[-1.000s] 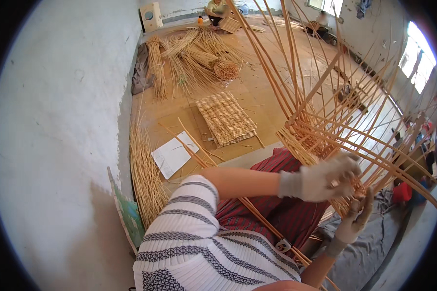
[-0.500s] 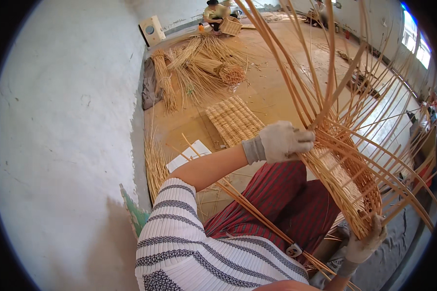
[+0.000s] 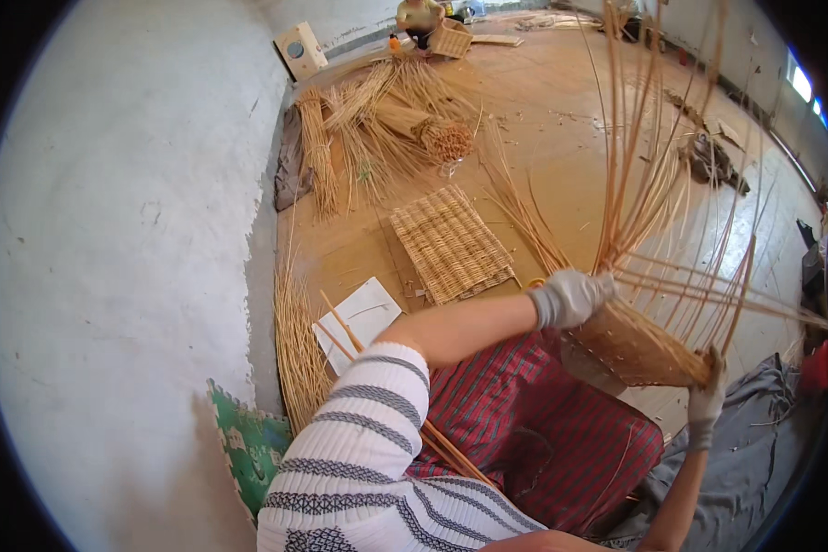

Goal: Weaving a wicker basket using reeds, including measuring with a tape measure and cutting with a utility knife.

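Observation:
A partly woven wicker basket (image 3: 639,348) is tilted above my knees, its outer side towards me and its inside hidden. Long loose canes (image 3: 630,156) rise from its edge, and some stick out to the right. My left hand (image 3: 575,296), in a pale work glove, is closed on the basket's left corner, where the canes bunch together. At the right end, my gloved right hand (image 3: 707,391) grips the woven edge. Red-and-green checked cloth (image 3: 534,419) covers my legs beneath the basket.
Flat woven panels (image 3: 453,244) lie on the floor ahead. Bundles of cane (image 3: 386,120) are heaped farther off, beside the left wall (image 3: 129,230). A white sheet (image 3: 363,308) and more canes (image 3: 294,340) lie at my left, a grey cloth (image 3: 745,451) at my right. Another person (image 3: 420,17) sits far back with a basket.
The basket has tipped and turned, so its outside now shows instead of its inside. My left hand has moved slightly right and down, my right hand up. Both keep their hold.

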Motion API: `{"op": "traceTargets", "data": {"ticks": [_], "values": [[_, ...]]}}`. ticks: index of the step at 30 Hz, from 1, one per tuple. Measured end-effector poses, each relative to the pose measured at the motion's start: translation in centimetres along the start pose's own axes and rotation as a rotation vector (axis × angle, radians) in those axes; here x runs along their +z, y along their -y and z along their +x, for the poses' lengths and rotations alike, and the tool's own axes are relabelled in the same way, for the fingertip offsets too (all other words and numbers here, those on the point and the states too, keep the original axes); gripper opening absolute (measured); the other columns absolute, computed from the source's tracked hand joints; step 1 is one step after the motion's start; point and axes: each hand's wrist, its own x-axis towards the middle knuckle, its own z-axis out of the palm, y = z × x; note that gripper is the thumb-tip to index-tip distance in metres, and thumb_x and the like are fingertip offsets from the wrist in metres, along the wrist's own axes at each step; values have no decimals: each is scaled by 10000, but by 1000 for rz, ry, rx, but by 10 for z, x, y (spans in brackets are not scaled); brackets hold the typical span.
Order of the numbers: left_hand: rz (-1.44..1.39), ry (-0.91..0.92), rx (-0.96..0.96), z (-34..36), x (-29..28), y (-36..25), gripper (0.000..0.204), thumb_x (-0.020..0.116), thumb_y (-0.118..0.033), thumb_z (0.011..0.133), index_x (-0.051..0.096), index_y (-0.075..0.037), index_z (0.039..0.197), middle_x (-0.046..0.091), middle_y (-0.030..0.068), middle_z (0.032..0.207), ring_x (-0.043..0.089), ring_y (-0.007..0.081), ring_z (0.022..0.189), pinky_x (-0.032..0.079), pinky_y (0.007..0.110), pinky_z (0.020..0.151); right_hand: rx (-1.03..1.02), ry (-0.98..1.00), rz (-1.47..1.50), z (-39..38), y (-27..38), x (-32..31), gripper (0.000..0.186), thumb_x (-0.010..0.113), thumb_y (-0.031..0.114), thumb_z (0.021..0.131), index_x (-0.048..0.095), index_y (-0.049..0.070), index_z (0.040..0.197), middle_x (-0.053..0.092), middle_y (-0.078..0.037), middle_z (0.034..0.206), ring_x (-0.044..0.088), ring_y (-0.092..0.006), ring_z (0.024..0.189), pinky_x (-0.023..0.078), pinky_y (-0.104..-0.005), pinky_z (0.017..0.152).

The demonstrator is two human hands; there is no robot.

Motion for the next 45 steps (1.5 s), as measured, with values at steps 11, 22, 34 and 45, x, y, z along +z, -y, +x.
{"op": "traceTargets", "data": {"ticks": [11,22,34,45], "values": [[-112,-199,-32,35,2,11,562,563,-407,954,457,-61,1384,583,125,1255,686,308,970,560,403,748,8,-16,-117,51,-10,11,771,734,363,856,380,140,1503,525,-182,1308,581,-341,1139,473,-433,959],[-114,-263,-228,47,7,-1,363,523,-194,910,525,-79,1254,587,91,1299,669,256,1072,554,381,785,122,-157,-361,46,-21,35,585,694,433,900,514,118,1359,553,-186,1260,590,-379,1134,476,-450,950],[-90,-324,-160,83,16,29,252,522,-260,900,624,-127,1088,695,165,1061,685,336,1006,550,467,784,-31,-100,-154,83,-42,31,672,713,408,884,526,-20,1366,603,-219,1311,575,-360,1213,438,-408,1053],[-82,-363,-170,79,8,24,359,545,-220,926,579,-200,1283,545,127,1411,649,324,1088,529,454,872,297,-157,-541,77,25,31,629,696,635,799,619,211,1258,647,-216,1094,652,-394,999,507,-451,899]]}}
